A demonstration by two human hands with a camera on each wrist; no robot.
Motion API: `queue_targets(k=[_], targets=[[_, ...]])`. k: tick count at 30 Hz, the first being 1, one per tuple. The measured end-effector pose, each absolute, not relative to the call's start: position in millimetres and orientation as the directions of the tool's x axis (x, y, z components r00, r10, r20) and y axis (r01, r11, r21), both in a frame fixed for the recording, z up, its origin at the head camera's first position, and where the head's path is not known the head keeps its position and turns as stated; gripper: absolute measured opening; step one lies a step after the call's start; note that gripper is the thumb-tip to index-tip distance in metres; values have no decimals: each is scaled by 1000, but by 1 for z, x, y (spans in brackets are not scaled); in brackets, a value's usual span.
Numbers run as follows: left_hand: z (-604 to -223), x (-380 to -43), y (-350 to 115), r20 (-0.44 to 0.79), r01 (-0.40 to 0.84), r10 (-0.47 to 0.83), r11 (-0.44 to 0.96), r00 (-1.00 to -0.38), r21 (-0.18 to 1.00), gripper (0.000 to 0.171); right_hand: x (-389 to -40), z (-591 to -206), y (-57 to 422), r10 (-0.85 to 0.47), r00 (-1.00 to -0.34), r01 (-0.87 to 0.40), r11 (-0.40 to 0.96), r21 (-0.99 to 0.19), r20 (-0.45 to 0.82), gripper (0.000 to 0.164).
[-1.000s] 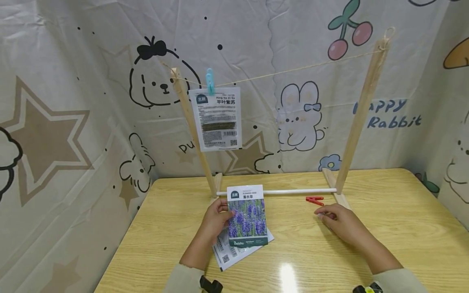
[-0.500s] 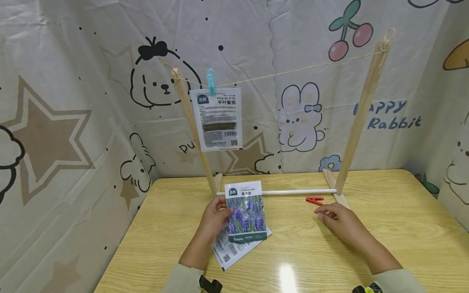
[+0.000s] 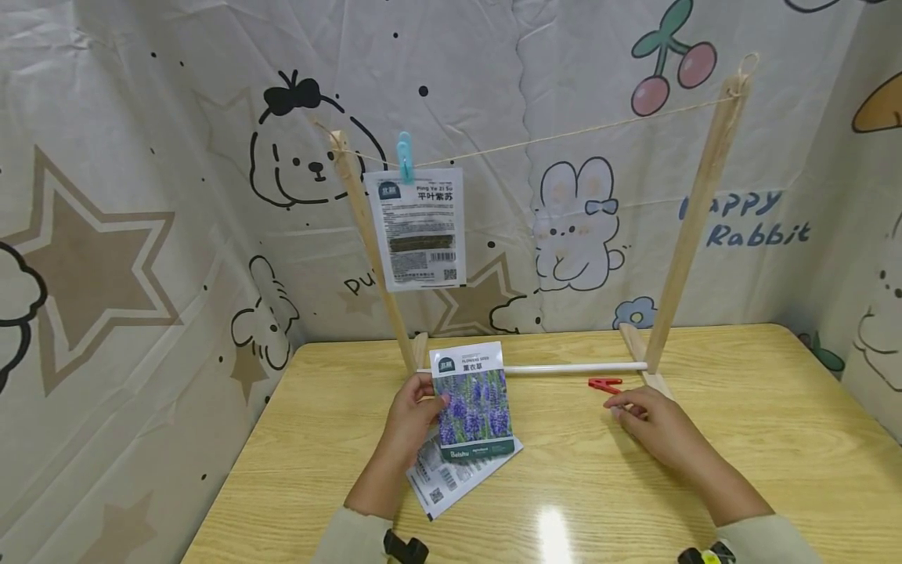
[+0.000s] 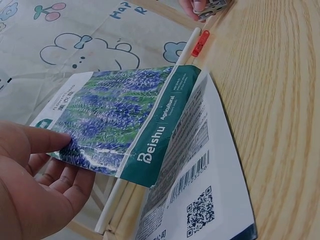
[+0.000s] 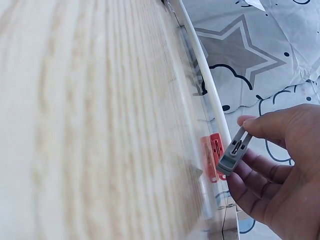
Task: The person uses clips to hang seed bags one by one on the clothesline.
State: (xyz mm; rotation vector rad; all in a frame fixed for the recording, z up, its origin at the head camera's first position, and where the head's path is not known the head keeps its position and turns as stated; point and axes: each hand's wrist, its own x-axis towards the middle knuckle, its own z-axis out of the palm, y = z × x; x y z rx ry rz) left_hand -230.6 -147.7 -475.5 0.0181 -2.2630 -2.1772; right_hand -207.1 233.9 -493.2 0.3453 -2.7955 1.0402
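Note:
My left hand [image 3: 409,419] pinches a lavender seed packet [image 3: 474,403] by its left edge, thumb on the printed front and fingers behind. In the left wrist view the packet's purple flowers and green Beishu band show plainly. Beneath it a second seed packet [image 4: 210,200] lies back side up on the table, partly covered. My right hand [image 3: 651,423] pinches a grey clothespin [image 5: 234,154] between thumb and fingers, low over the table. Just beyond those fingers lies a red clothespin [image 3: 604,385].
Two wooden posts [image 3: 694,227] joined by a white rod [image 3: 574,368] stand at the table's back, with a sagging string [image 3: 564,135] between their tops. A blue clothespin [image 3: 405,157] holds a seed packet [image 3: 416,227] on the string near the left post.
The lavender packet has risen slightly and shifted a little left with my left hand. The packet beneath has shifted very slightly. My right hand stays nearly still.

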Motion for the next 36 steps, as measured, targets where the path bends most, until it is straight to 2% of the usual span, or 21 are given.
queue_targets(k=[15,36], targets=[[-476,-231,-145,40,40,15,15,-999,999,32,-207,-490,234,-174,-948,-309,707,-636,268,16],[-472,-228,-145,48,49,28,27,-998,998,30,-208,-483,229,-169,-944,-316,704,-636,282,18]])
